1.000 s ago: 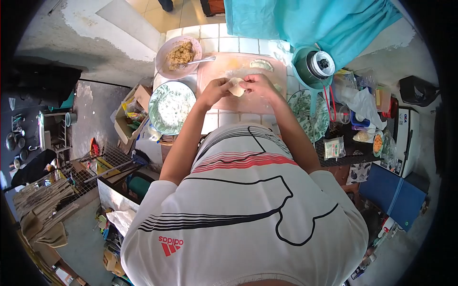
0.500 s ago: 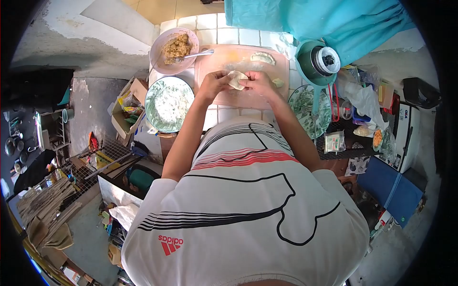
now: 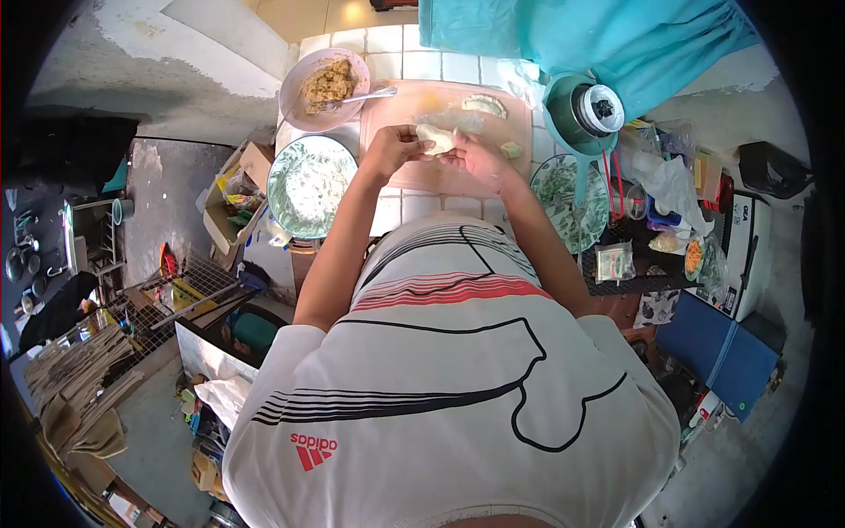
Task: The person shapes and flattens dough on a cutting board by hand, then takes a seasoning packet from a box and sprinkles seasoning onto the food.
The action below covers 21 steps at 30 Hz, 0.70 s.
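Over the pink cutting board (image 3: pixel 414 180), I hold a pale, flat dough wrapper (image 3: pixel 435 137) in front of me. My left hand (image 3: pixel 392 151) pinches its left side between thumb and fingers. At the right edge of the wrapper is my right hand (image 3: pixel 481 160), thumb raised and fingertips closed on its lower edge. A folded dumpling (image 3: pixel 484 106) lies on the board's far right, and a small lump of dough (image 3: pixel 510 150) sits just right of my right hand. Whether any filling is inside the wrapper cannot be made out.
At the far left stands a pink bowl (image 3: pixel 290 99) of brown filling with a fork (image 3: pixel 374 94). A floury enamel plate (image 3: pixel 280 211) is nearer on the left. On the right are a second patterned plate (image 3: pixel 550 198) and a green saucepan (image 3: pixel 563 128). A turquoise cloth (image 3: pixel 563 35) hangs behind.
The right hand has turned and loosened, with its thumb now raised at the wrapper's edge. The wrapper is tilted a little and has shifted slightly up and left.
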Each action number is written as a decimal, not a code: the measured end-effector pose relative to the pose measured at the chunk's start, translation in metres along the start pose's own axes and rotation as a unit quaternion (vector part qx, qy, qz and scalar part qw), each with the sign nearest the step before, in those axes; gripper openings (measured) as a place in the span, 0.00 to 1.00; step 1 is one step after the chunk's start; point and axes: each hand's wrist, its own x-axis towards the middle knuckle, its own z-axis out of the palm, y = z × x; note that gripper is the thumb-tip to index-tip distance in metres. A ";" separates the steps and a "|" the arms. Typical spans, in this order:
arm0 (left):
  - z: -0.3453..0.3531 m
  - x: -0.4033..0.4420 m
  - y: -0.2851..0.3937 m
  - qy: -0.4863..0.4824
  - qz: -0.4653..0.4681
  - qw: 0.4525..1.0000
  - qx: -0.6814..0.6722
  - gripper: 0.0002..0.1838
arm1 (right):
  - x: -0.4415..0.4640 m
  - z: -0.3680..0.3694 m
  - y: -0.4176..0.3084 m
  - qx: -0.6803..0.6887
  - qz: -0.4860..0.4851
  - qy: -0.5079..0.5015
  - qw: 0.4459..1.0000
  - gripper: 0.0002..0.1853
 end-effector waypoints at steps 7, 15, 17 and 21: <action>0.000 -0.009 0.013 -0.033 0.043 0.996 0.067 0.14 | 0.003 0.001 0.001 -0.034 -0.060 0.007 0.998 0.14; 0.005 0.011 -0.021 0.036 0.028 0.999 -0.025 0.11 | 0.010 -0.008 0.007 -0.107 -0.096 0.060 0.988 0.14; 0.007 0.012 -0.017 0.054 0.026 0.998 0.006 0.11 | 0.005 -0.005 0.000 -0.030 -0.064 0.044 0.997 0.14; 0.005 0.009 -0.018 0.046 0.040 0.998 0.029 0.11 | 0.001 -0.012 -0.004 0.097 -0.037 -0.040 0.994 0.13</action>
